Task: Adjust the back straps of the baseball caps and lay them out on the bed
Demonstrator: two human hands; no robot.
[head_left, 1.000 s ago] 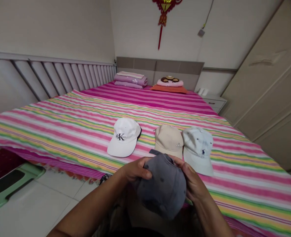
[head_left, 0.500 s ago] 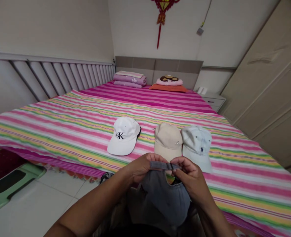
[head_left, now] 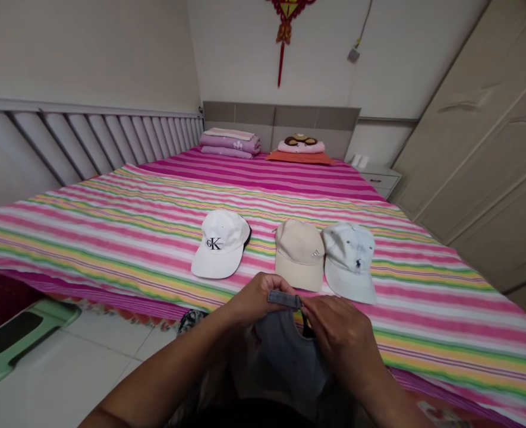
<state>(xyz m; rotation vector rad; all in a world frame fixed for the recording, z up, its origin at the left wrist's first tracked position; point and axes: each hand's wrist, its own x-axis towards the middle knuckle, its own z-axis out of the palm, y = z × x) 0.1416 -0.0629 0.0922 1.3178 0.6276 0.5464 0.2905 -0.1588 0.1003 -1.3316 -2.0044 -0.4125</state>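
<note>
A grey-blue baseball cap (head_left: 284,348) hangs over my lap with its back opening and strap turned up toward me. My left hand (head_left: 260,299) pinches the left part of the strap. The fingers of my right hand (head_left: 340,324) are closed on the strap near its buckle, covering that side of the opening. Beyond my hands, three caps lie on the bed: a white cap (head_left: 222,241) with black CK letters, a beige cap (head_left: 299,252) with a small logo, and a pale blue cap (head_left: 349,258) touching the beige one.
A striped sheet (head_left: 124,226) covers the bed's near part. Folded purple bedding (head_left: 229,145) and a pink pillow (head_left: 301,147) lie by the headboard (head_left: 316,122). A green stool (head_left: 26,333) stands on the floor at left; a nightstand (head_left: 381,178) is at back right.
My right hand has turned over, its back now facing up and hiding the strap's right side and the buckle. My left hand keeps its pinch. The view has shifted slightly.
</note>
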